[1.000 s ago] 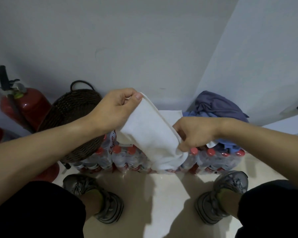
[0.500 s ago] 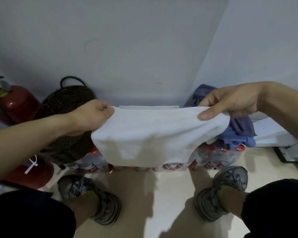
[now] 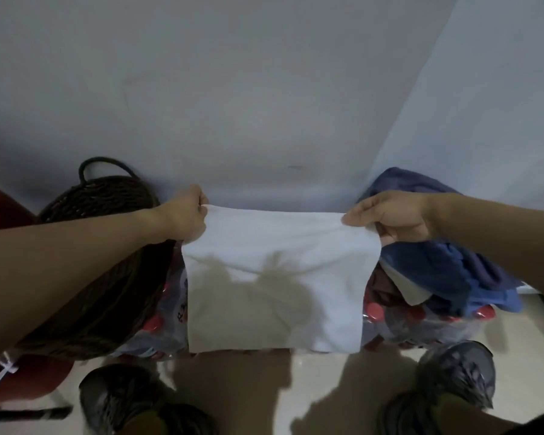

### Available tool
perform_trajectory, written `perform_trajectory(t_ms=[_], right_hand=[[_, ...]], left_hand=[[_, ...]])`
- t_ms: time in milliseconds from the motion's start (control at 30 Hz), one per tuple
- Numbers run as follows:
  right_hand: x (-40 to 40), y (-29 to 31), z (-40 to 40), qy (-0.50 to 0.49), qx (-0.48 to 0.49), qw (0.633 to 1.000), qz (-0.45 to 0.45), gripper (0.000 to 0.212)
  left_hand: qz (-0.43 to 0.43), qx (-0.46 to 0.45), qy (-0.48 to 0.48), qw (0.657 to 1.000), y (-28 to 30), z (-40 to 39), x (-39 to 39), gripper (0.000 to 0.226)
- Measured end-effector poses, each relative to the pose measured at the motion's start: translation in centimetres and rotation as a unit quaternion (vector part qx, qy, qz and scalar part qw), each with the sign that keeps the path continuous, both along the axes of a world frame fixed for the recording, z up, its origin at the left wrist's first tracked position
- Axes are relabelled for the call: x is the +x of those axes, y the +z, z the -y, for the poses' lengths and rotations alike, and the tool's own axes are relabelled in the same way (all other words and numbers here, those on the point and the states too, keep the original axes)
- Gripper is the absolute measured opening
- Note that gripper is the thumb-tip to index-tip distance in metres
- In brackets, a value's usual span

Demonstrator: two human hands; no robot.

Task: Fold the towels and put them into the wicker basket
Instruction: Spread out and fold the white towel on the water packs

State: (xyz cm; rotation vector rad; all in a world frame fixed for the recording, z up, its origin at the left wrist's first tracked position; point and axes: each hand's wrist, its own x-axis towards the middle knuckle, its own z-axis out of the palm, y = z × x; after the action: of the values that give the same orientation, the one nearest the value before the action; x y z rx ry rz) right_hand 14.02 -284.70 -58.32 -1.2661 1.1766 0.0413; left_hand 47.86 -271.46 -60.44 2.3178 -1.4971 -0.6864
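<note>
One white towel [image 3: 274,277] hangs spread in the air between two hands, above the floor [image 3: 321,390] and in front of the wall. The left hand [image 3: 182,218] pinches its upper left corner with curled fingers [image 3: 201,204]; the right hand [image 3: 390,219] pinches the upper right corner between thumb and curled fingers. One dark wicker basket [image 3: 107,246] with a loop handle sits at the left, against the wall, partly behind the left forearm. One heap of blue towels [image 3: 437,271] lies at the right, in the corner of the walls, on packs of red-capped bottles [image 3: 421,318]. Two grey shoes [image 3: 459,372] stand on the floor below. A red object [image 3: 19,378] shows at the left edge.
</note>
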Motion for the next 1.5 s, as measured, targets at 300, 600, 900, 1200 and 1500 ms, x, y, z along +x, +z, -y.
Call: perform_trajectory(t_ms=[300, 600, 900, 1200, 1500], right_hand=[[3.2, -6.4, 2.9, -0.044, -0.187, 0.976, -0.1, 0.012], [3.6, -8.9, 2.5, 0.043, -0.368, 0.906, -0.207, 0.023], [3.3, -7.9, 2.0, 0.036, -0.407, 0.897, -0.168, 0.017], [1.0, -6.5, 0.1, -0.175, -0.114, 0.965, 0.159, 0.028], [2.7, -9.4, 1.5, -0.177, -0.271, 0.942, -0.087, 0.03]], left_hand=[[0.067, 0.016, -0.038, 0.997, -4.9, 2.8, 1.8, 0.01], [0.092, -0.056, -0.077, 0.991, -6.9, 3.0, 2.3, 0.023], [0.051, -0.085, -0.029, 0.995, -6.1, 3.0, 2.4, 0.007], [-0.222, -0.107, 0.171, 0.954, -6.4, 2.0, 1.9, 0.026], [-0.069, -0.085, 0.188, 0.976, -7.8, 2.6, 1.5, 0.018]])
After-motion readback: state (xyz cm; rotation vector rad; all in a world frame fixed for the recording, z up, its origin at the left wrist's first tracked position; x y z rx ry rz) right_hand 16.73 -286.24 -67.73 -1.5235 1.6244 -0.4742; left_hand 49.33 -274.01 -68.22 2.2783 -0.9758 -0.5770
